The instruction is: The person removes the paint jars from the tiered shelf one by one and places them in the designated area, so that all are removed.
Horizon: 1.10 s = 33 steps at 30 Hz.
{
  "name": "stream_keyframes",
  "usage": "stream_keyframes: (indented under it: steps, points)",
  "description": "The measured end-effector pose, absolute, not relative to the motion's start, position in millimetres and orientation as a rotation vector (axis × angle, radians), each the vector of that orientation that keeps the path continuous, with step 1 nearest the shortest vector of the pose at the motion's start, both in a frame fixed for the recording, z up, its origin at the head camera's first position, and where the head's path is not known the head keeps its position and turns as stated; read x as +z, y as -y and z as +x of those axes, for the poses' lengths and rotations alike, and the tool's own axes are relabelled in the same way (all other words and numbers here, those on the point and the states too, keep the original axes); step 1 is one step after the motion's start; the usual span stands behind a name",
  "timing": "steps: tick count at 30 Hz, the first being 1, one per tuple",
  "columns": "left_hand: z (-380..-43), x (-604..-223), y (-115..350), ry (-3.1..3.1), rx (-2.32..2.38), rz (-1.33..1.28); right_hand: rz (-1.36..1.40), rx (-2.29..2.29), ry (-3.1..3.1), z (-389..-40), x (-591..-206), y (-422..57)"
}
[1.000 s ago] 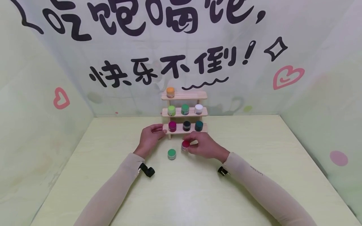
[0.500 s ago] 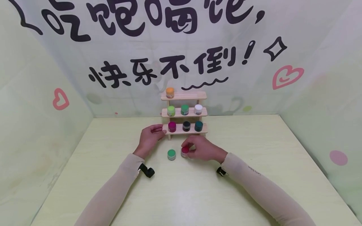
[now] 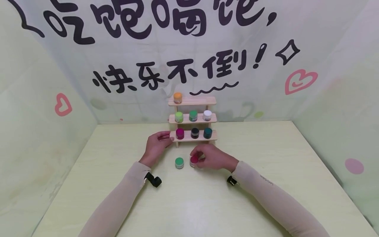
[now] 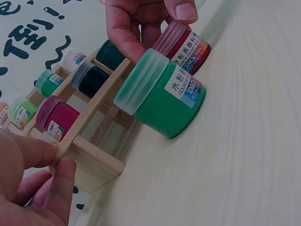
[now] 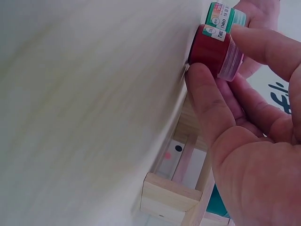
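Head view from above facing forward and down, wrist views close and tilted, all sharing the rack

the head view is bright and evenly lit, with pale glare on the table and soft shadow beneath the right sleeve; both wrist views are dimmer (greyer too), table grain soft.
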<state>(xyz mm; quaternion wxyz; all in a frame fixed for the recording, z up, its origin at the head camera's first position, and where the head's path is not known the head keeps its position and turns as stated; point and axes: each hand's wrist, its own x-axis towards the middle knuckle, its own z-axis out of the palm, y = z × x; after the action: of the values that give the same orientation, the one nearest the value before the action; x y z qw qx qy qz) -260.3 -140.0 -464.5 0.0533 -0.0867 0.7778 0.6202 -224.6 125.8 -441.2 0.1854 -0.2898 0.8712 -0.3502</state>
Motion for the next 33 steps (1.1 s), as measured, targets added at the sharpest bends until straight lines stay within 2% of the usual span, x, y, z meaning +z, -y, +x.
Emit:
stream_keyframes:
  steps: [13, 33]
  points:
    - [-259.0, -467.6, 141.9, -2.350, 1.904, -0.244, -0.820, -1.045, -2.429, -229.2, -436.5, -130.3]
    - [-259.7, -466.3, 140.0, -2.290, 1.976, -0.236, -0.864, -1.324, -2.535, -248.3, -396.5, -126.7]
